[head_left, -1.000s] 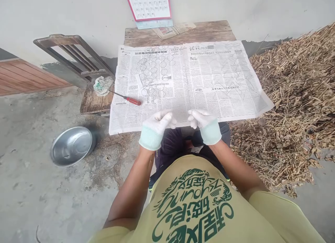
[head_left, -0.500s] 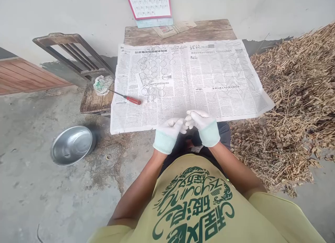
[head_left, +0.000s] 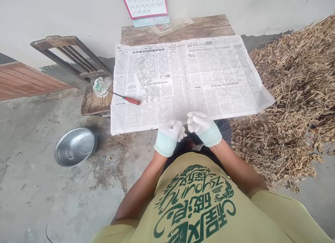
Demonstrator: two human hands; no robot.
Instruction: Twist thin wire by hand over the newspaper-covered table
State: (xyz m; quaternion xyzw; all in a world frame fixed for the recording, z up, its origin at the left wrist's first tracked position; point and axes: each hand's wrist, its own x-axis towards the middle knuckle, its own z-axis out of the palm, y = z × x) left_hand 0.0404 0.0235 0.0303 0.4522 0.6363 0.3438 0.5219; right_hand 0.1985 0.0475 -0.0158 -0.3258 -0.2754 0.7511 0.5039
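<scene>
Holding the left hand (head_left: 171, 133) and the right hand (head_left: 201, 126) close together at the near side of the table (head_left: 209, 25), white-gloved with pale green cuffs, a narrow gap between. Curling the fingers of both inward, thumbs drawn near; cannot tell how tightly closed, or whether pinching something thin. Wearing a yellow-green T-shirt (head_left: 196, 208) with dark green lettering.

Just past the fingertips, can see an opened newspaper (head_left: 180, 100) covering most of the table; cannot tell about contact between gloves and paper. Can see thin dark looping lines over its left half and more angular ones over its right; cannot tell whether drawn or lying loose.

On the concrete floor (head_left: 36, 187) to the left, can see a shiny metal basin (head_left: 65, 145). On the newspaper's left part, can see a red-handled screwdriver (head_left: 127, 98), shaft pointing left past the paper's edge, and just beyond it a slim white strip (head_left: 138, 83). Farther left, can see a wooden chair (head_left: 95, 103) with a crumpled plastic bag (head_left: 102, 86) on its seat.

To the right, can see a heap of dry stalks (head_left: 295, 107). At the back, can see a smaller newspaper sheet (head_left: 174, 27) and a red-bordered calendar (head_left: 146, 2) before a pale wall (head_left: 209, 4).
</scene>
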